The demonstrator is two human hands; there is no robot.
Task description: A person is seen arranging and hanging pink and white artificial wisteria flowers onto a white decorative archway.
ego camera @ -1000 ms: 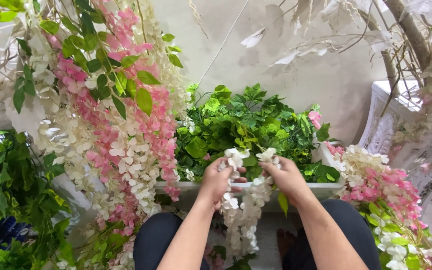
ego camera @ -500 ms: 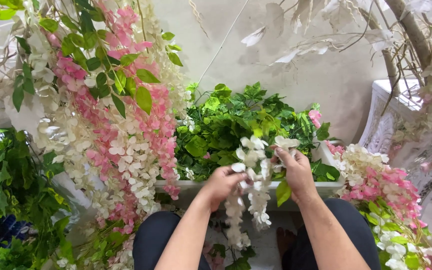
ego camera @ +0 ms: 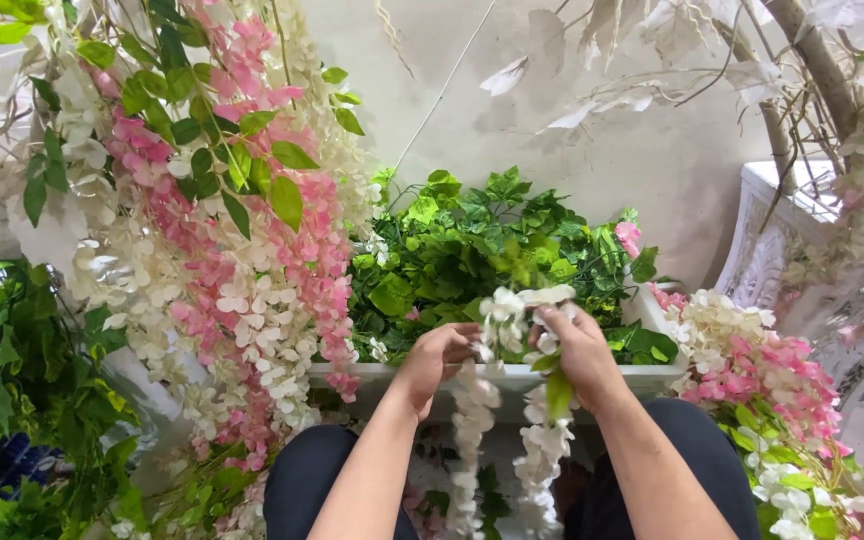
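Nearest the camera, the person's knees frame two strands of a white flower garland [ego camera: 500, 420] hanging down between them. The left hand [ego camera: 439, 358] is curled shut, pinching the upper end of the left strand; the right hand [ego camera: 574, 348] is closed around the top of the right strand, where a cluster of white blooms and one green leaf show. Both hands hold the garland just above the near rim of a white planter box [ego camera: 372, 375], so judging from this the strands are gathered but not yet set among the foliage. Beyond sits one mass of green leafy plants [ego camera: 482, 250] filling that box. To the left hangs one large bunch of pink and white blossoms [ego camera: 242, 280]; a smaller one [ego camera: 752, 360] lies right.
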